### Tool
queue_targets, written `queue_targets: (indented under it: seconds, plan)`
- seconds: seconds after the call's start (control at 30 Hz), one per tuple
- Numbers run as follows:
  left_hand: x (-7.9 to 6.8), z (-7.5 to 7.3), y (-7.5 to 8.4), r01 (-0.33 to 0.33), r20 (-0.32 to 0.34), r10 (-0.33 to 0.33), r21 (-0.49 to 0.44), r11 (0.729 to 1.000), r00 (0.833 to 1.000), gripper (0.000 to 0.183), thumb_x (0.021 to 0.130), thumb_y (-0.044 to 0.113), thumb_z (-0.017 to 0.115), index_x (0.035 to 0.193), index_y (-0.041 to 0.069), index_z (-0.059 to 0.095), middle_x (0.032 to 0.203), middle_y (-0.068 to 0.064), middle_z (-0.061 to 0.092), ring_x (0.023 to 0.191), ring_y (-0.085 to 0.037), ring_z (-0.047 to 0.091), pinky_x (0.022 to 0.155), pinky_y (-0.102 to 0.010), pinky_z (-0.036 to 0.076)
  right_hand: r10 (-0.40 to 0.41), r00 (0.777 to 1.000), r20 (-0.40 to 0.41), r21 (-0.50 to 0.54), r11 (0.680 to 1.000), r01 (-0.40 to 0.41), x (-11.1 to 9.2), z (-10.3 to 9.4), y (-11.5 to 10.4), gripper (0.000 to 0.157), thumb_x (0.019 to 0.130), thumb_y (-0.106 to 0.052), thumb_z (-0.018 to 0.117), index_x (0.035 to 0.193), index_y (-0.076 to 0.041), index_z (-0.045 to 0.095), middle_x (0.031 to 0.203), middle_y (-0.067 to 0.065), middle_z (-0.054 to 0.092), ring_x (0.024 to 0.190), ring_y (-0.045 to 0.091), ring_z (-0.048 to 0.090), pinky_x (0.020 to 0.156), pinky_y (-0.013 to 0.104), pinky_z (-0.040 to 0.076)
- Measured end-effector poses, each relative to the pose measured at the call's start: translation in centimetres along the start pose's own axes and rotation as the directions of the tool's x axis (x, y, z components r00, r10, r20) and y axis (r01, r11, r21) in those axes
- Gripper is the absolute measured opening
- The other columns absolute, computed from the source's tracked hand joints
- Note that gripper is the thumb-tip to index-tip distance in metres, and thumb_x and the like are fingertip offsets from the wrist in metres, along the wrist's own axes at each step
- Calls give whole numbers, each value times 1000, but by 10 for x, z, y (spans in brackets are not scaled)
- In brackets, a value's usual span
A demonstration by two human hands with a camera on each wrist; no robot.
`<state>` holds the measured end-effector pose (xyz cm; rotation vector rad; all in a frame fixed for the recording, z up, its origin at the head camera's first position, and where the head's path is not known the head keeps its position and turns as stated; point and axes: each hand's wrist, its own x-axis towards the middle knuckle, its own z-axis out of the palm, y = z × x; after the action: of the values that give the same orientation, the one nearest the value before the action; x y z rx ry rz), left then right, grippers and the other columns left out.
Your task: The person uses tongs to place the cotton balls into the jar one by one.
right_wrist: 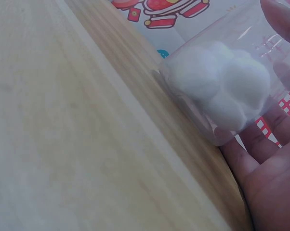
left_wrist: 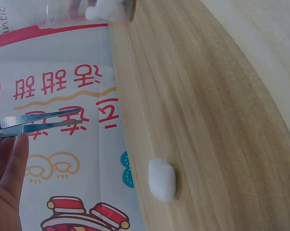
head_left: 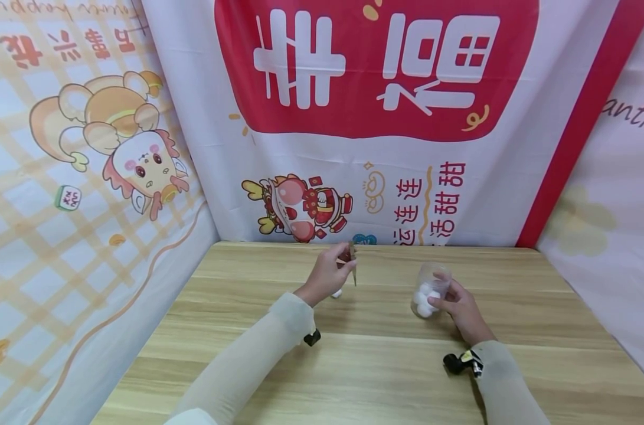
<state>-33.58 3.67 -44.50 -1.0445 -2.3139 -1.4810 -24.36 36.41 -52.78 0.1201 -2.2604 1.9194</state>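
Observation:
My left hand (head_left: 326,276) pinches metal tweezers (left_wrist: 39,122) above the table; their tips stand slightly apart with nothing between them. One white cotton ball (left_wrist: 162,180) lies on the wood below that hand, partly covered by it in the head view. Off to the right, my right hand (head_left: 460,306) grips a clear plastic cup (head_left: 432,276) around its side. Several cotton balls (right_wrist: 217,82) are bunched at the cup's bottom, seen through its wall. The cup's base is at the tabletop, and it leans a little in the head view.
The wooden table (head_left: 353,372) reaches back to a printed cloth (head_left: 364,153) hanging behind it. More printed cloth (head_left: 88,248) hangs along the left side, and another sheet (head_left: 608,236) on the right. Small black cameras (head_left: 312,337) are strapped at both wrists.

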Motion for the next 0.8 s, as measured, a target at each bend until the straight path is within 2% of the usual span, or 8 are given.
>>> queue_targets:
  seconds: [0.3,0.8]
  plan:
    - [-4,-3,-10,-1,-26,1,5,1000,1000,15,93,7,65,103,16,60,93,4,61,86,-11,62,71,-22,57,23,1000,2,-23,999,-23,2,-1,3,70,87,-24,75,147,-12,41,137,19,48,113,17,54,89,16,46]
    - [-13,-10,-21,1,-27,0,35,999,1000,16,93,3,65,103,14,60,96,-7,64,88,-12,62,73,-23,57,28,1000,-5,-8,1000,-28,0,0,1,68,87,-21,75,146,-13,42,136,17,50,113,14,54,88,16,46]
